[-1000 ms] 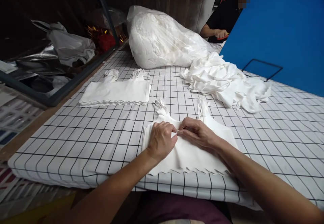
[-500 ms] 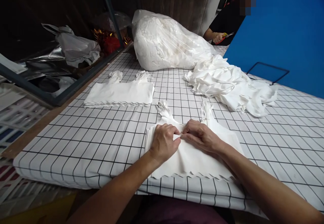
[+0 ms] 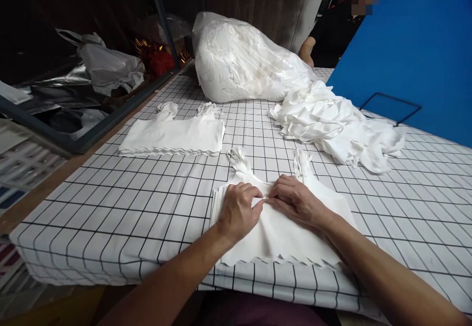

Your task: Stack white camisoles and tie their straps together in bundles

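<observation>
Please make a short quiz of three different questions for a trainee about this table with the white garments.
1. True or false: both hands rest on the near stack of white strappy cloth garments.
2. What is the large clear plastic bag filled with? A. red paper B. white cloth C. metal tools
3. Fill in: the white tablecloth has a black ____ pattern.

Key:
1. True: the left hand and right hand meet, fingertips pinching, on top of it.
2. B
3. grid
</observation>
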The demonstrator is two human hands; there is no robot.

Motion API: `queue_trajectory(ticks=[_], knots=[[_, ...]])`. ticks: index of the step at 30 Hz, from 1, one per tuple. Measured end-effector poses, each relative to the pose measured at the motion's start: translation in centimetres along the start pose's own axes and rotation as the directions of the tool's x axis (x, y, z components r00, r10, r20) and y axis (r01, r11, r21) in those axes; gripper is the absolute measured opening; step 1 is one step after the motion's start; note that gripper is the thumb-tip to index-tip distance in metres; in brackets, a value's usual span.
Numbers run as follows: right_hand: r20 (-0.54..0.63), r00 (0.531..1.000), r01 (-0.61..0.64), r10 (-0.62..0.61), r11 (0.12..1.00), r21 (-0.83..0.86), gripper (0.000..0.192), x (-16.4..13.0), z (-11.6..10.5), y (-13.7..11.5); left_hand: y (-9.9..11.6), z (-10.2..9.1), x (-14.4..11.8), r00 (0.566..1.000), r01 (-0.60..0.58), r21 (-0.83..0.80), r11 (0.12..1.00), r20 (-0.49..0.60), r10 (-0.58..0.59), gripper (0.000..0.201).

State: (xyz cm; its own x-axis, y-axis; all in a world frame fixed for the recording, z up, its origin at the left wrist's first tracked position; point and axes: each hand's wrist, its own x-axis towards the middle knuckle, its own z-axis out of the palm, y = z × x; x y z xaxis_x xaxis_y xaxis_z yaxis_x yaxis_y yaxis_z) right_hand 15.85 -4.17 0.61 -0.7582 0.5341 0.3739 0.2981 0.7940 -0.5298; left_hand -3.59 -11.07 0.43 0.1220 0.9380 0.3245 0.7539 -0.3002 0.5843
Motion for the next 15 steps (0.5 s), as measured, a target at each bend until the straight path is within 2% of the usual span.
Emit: queue_trajectory(ticks=[7, 15], knots=[[-0.081, 0.997, 0.001, 0.008, 0.994, 0.111, 0.010, 0.23, -0.16, -0.22, -0.16, 0.22, -0.14, 0.999, -0.033, 0.007, 0.999, -0.015, 0.033, 0.009], [-0.040, 0.998, 0.043, -0.043, 0.999, 0.001, 0.007, 0.08, 0.39, -0.08, -0.23, 0.31, 0.02, 1.000, 0.011, -0.024, 1.000, -0.007, -0.011, 0.008]])
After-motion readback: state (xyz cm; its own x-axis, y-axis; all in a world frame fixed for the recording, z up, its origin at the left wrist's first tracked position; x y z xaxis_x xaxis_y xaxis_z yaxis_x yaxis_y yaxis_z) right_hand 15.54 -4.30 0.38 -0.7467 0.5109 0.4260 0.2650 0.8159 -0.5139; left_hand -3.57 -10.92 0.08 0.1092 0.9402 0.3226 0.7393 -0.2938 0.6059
